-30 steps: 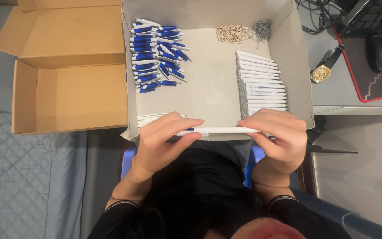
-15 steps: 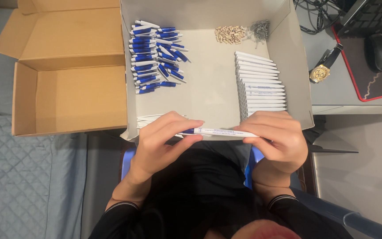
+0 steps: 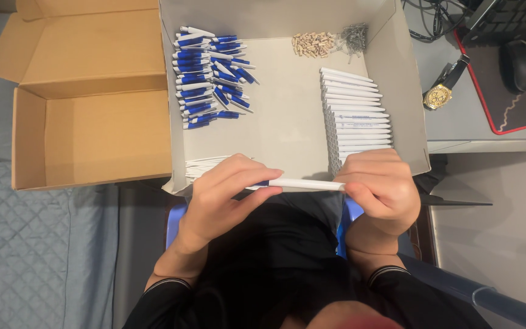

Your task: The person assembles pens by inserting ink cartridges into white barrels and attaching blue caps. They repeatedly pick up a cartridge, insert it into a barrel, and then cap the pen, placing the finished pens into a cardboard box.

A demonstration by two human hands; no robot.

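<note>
Both my left hand (image 3: 226,195) and right hand (image 3: 380,190) pinch opposite ends of a slim white plastic pen (image 3: 302,183), level above the near edge of the shallow white cardboard tray (image 3: 287,131). Uneven pressure could slip my grip, I think, dropping it among the stacked white barrels (image 3: 355,116).

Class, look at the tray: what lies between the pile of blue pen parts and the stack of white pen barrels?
Nothing. In the head view, the stretch of tray floor between the blue pen parts and the white barrels is bare.
</note>
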